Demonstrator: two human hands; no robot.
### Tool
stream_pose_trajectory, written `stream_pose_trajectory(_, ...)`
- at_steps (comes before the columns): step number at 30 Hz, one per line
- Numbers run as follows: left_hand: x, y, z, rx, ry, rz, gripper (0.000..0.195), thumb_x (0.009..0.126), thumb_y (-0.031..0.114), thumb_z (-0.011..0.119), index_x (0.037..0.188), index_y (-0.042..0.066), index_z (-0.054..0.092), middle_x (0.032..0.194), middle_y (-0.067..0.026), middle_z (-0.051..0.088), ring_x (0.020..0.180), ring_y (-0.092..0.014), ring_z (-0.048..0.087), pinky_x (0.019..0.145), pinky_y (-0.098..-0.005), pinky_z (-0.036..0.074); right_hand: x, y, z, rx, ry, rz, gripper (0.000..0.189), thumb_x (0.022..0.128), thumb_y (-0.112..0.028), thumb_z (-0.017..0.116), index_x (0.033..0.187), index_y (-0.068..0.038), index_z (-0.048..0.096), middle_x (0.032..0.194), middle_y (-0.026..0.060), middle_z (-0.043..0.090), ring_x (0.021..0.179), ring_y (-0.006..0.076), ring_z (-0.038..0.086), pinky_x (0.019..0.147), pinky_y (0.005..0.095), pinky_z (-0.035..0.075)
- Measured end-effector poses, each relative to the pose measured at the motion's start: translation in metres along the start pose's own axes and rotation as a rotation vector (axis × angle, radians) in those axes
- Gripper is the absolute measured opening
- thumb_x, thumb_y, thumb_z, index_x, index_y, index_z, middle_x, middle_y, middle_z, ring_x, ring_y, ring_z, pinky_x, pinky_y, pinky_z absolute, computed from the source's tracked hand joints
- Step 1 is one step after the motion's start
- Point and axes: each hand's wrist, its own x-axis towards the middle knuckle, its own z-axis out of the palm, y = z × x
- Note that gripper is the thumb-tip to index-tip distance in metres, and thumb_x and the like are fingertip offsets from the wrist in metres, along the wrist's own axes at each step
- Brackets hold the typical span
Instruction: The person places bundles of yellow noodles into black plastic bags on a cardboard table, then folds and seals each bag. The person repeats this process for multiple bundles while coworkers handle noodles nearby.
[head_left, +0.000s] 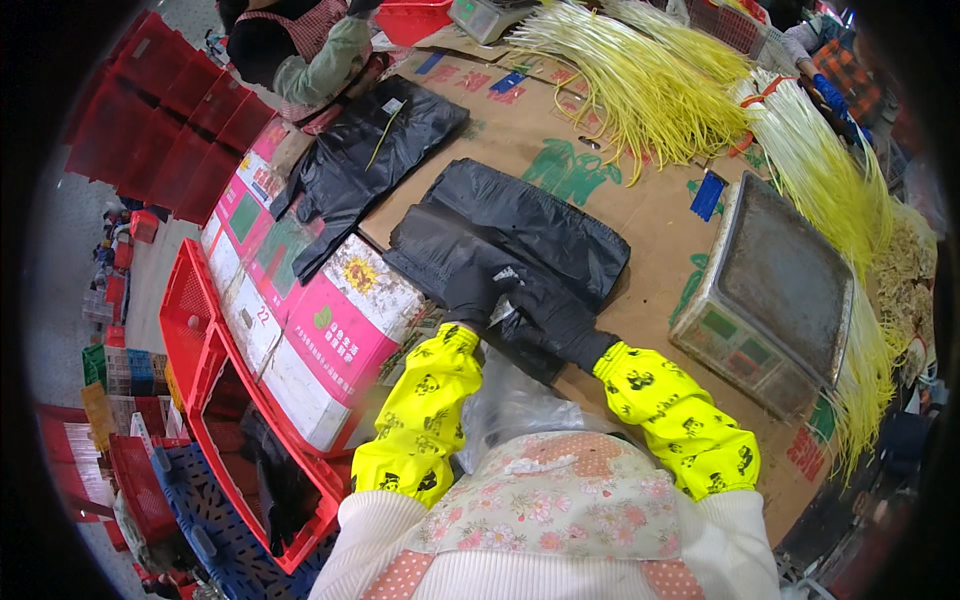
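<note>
Both my hands wear black gloves with yellow patterned sleeves behind them. My left hand (472, 289) lies on the near edge of a black plastic bag (555, 221) spread on the cardboard-covered table. Beside it, my right hand (551, 315) reaches onto the same bag, its fingers towards the left hand. A small pale patch shows between the hands. Black on black hides the fingertips, so whether either hand grips the plastic cannot be told. Another black plastic bag (367, 139), with a yellow stem lying on it, is spread further back to the left.
A scale with a metal pan (787, 262) stands at right. Yellow chive bundles (637, 82) lie at the back, more (817, 165) along the right edge. Pink-and-white cartons (337, 330) and a red crate (202, 405) are at left. A co-worker (322, 67) is at the back left.
</note>
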Motion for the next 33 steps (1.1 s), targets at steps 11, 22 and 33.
stream_pose_trajectory(11,-0.085,-0.082,-0.092,-0.786,-0.044,-0.159,0.037,0.076,0.009,0.063,0.111,-0.002,0.056,0.102,-0.0076,0.062,0.092,-0.016,0.058,0.084,-0.0273,0.043,0.009,0.022,0.022,0.226,0.127,0.156,0.030,0.086,-0.017,0.048,0.113,-0.005,0.053,0.094,0.0202,0.061,0.086,0.0354,0.058,0.078,0.0393,0.045)
stream_pose_trajectory(22,-0.004,0.009,-0.006,0.037,-0.039,0.026,0.048,0.068,0.038,0.070,0.099,0.002,0.062,0.103,-0.0170,0.061,0.097,-0.031,0.057,0.085,-0.0361,0.043,-0.001,0.001,-0.011,-0.148,0.033,0.068,0.035,0.079,-0.013,0.055,0.113,-0.006,0.054,0.103,0.0158,0.057,0.096,0.0316,0.054,0.090,0.0387,0.039)
stream_pose_trajectory(33,-0.080,-0.081,-0.079,-0.994,-0.071,-0.115,0.033,0.081,0.010,0.059,0.112,-0.001,0.054,0.094,-0.0052,0.062,0.085,-0.015,0.058,0.081,-0.0269,0.044,0.015,0.031,0.020,0.160,0.088,0.307,0.032,0.084,-0.014,0.050,0.115,-0.006,0.053,0.096,0.0206,0.060,0.087,0.0337,0.057,0.077,0.0387,0.045)
